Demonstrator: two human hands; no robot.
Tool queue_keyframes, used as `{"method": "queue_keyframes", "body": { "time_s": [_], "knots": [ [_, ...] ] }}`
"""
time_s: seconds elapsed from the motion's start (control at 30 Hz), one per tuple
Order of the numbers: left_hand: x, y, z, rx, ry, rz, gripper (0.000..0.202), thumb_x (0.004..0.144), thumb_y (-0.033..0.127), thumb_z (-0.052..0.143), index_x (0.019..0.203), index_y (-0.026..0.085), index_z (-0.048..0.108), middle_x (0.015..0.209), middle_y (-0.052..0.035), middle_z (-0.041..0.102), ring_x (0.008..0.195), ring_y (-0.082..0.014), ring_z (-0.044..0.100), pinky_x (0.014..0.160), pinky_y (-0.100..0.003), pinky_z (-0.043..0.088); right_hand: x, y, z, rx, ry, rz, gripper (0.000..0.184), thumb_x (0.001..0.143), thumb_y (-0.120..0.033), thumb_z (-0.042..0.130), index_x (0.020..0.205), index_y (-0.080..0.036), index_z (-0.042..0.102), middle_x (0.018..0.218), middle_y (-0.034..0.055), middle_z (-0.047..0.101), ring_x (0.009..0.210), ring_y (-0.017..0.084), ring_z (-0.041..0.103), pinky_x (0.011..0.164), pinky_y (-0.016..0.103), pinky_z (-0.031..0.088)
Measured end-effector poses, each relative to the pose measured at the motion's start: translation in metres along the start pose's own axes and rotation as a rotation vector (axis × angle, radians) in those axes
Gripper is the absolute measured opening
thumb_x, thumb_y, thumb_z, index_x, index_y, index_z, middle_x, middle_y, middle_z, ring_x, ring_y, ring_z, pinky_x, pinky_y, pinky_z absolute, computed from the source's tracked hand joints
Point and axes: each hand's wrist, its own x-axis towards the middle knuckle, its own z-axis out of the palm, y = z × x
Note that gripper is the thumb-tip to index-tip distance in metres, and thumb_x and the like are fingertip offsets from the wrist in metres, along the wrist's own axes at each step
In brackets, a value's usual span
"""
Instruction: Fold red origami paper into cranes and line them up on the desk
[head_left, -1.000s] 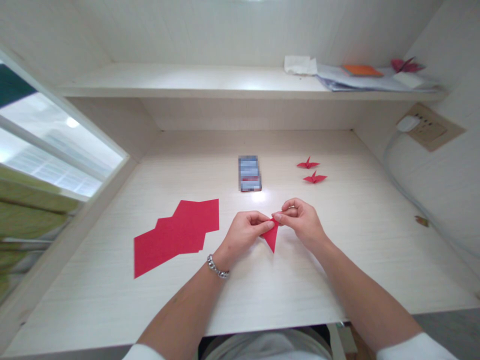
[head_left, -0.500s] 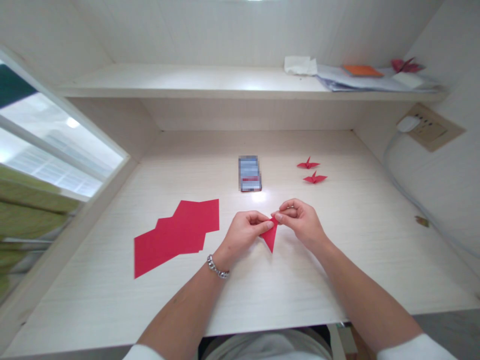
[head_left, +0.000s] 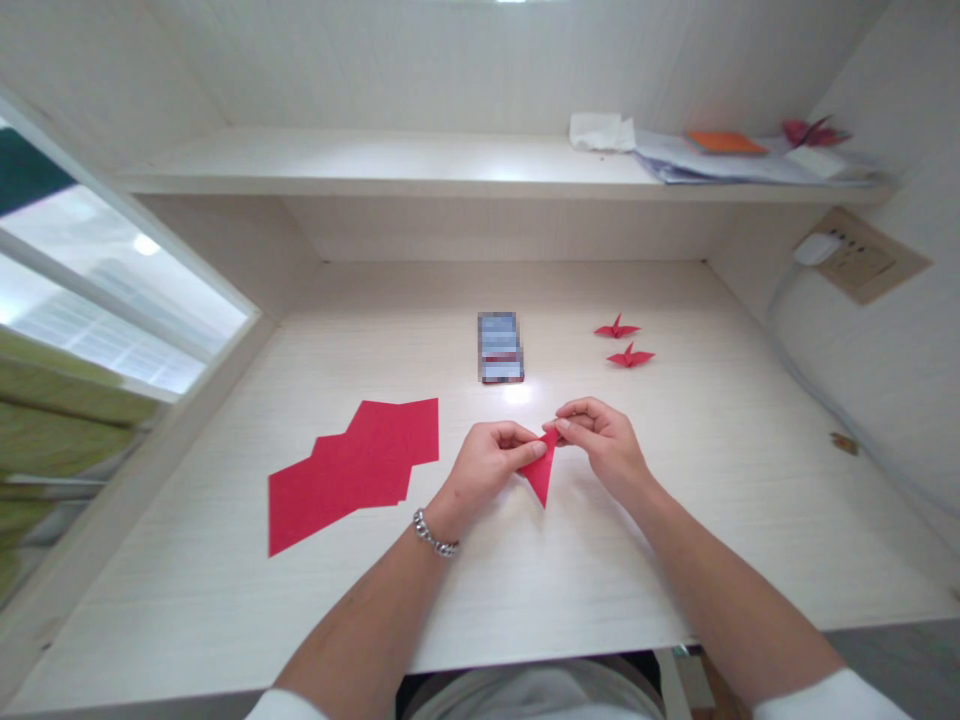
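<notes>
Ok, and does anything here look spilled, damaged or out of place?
One thing: a small brown patch beside the pale grey cable at the right. It breaks the plain pale surface; damage or debris, I can't tell. The flat red paper sheets lie unevenly overlapped, but nothing looks spilled.

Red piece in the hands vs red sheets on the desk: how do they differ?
Support: the folded piece is pinched by the left hand and right hand; the red sheets lie on the desk.
Shape: the folded piece narrows to a point; the sheets are flat, overlapping.
Size: the folded piece covers less area than the spread sheets.
Shared: both red.
</notes>
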Motion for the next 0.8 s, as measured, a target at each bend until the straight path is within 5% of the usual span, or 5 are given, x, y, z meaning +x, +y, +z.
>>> {"method": "queue_keyframes", "body": {
  "time_s": [0.23,0.43,0.8],
  "knots": [
    [0.0014,-0.0028,-0.0025,0.035,0.006,0.011,0.020,0.069,0.031,0.075,0.075,0.012,0.073,0.071,-0.0076,0.072,0.063,-0.0155,0.062,0.059,-0.025,0.047,0.0037,-0.0002,-0.0058,-0.060,0.002,0.024,0.028,0.078,-0.043,0.067,0.091,-0.018,0.066,0.080,0.0058,0.073,0.068,0.017,0.067,0.066,0.031,0.054],
    [0.0016,-0.0050,-0.0026,0.039,-0.013,0.020,0.024,0.069,0.034,0.076,0.077,0.012,0.073,0.074,-0.0090,0.072,0.065,-0.0171,0.063,0.059,-0.026,0.048,0.0002,0.0018,-0.0027,-0.288,-0.098,0.017,0.022,0.074,-0.038,0.071,0.080,-0.017,0.070,0.073,0.0033,0.070,0.067,0.017,0.064,0.064,0.029,0.051],
    [0.0003,-0.0026,0.0000,0.029,-0.030,0.009,0.023,0.071,0.033,0.075,0.077,0.011,0.073,0.074,-0.0087,0.073,0.064,-0.0160,0.062,0.058,-0.024,0.046,-0.0011,0.0035,-0.0020,-0.315,-0.054,0.019,0.017,0.075,-0.033,0.068,0.076,-0.017,0.070,0.066,0.0022,0.068,0.061,0.015,0.062,0.059,0.027,0.049]
  ]
}}
